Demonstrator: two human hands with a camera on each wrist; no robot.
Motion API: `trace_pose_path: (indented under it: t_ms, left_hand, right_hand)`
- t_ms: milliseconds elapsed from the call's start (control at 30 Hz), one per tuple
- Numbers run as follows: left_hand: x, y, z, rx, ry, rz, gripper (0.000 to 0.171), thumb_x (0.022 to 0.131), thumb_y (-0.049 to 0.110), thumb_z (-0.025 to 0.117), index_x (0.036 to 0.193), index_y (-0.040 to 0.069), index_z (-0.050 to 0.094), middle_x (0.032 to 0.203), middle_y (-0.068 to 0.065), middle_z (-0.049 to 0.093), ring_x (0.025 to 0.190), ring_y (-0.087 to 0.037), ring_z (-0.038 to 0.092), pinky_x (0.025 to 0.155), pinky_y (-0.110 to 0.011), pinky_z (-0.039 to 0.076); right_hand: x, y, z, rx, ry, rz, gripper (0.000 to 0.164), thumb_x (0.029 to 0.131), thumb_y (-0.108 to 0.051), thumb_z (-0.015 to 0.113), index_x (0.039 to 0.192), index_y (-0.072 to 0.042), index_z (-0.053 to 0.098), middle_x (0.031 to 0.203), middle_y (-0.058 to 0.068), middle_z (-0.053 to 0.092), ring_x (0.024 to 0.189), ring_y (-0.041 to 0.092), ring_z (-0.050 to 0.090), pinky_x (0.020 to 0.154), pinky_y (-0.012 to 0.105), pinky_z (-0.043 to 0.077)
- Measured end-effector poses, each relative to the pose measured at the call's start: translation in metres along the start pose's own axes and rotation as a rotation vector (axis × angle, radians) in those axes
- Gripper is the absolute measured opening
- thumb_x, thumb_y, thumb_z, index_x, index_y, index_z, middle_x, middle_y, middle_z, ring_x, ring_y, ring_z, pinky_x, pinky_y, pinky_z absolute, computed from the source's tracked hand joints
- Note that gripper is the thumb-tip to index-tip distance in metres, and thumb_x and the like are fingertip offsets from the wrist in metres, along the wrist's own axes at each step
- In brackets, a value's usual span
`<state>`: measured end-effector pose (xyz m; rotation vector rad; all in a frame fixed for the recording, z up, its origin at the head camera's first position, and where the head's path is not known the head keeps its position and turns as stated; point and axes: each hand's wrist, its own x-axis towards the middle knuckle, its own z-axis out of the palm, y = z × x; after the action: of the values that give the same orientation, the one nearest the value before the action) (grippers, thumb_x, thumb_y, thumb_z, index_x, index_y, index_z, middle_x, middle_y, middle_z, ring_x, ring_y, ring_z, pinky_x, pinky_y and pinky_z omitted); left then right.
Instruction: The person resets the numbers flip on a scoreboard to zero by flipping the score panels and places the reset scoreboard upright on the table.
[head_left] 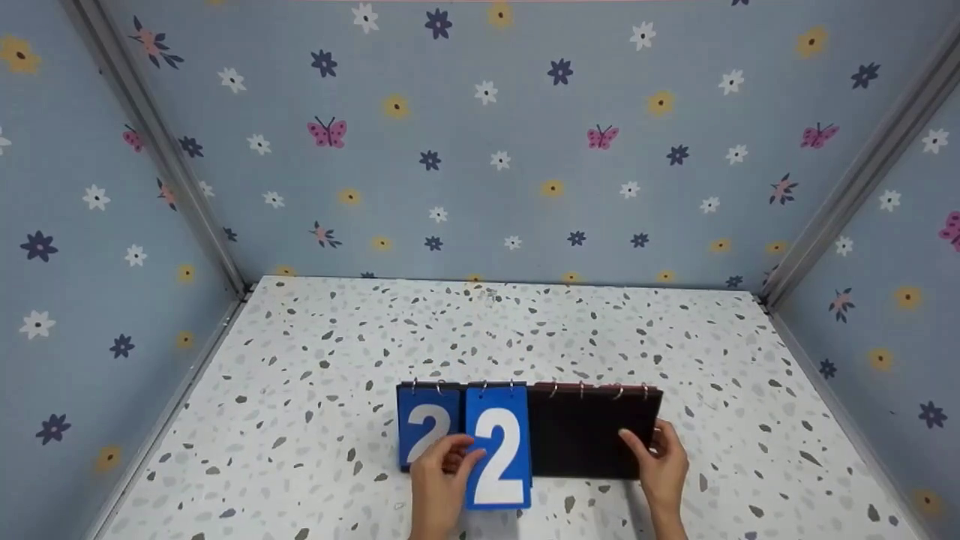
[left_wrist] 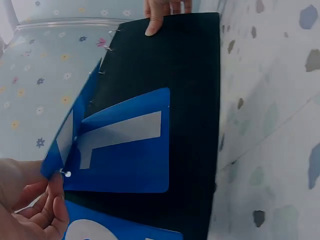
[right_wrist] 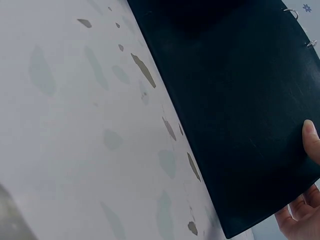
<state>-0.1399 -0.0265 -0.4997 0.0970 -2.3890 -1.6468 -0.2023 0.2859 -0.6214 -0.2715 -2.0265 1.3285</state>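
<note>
A black flip scoreboard (head_left: pixel 585 435) stands at the front of the table, with number cards hung on metal rings along its top edge. My left hand (head_left: pixel 441 480) pinches the left edge of a blue card with a white 2 (head_left: pixel 517 450) and holds it raised off the board. Under it, the left wrist view reveals a blue card with a white 1 (left_wrist: pixel 125 170) against the black backing. Another blue card with a 2 (head_left: pixel 427 397) hangs at the far left, partly behind my left hand. My right hand (head_left: pixel 663 472) grips the board's right edge, thumb on the front and fingers behind.
The board rests on a white speckled tabletop (head_left: pixel 337 352). Light blue panels with flowers and butterflies rise at the back (head_left: pixel 465 187) and both sides, joined by grey corner posts (head_left: pixel 150 120).
</note>
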Motion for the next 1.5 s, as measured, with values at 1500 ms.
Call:
trace_pose_path:
  t_ms: [1500]
  left_hand:
    - [0.118,0.037,0.002,0.011,0.209,0.691,0.005,0.078,0.0,0.068,0.083,-0.001,0.067,0.074,-0.006,0.062,0.067,-0.014,0.057,0.06,-0.028,0.048]
  right_hand:
    - [0.0,-0.013,-0.003,-0.002,-0.026,0.077,0.034,0.068,-0.021,0.08,0.093,-0.009,0.061,0.078,0.007,0.063,0.066,0.009,0.058,0.06,0.014,0.045]
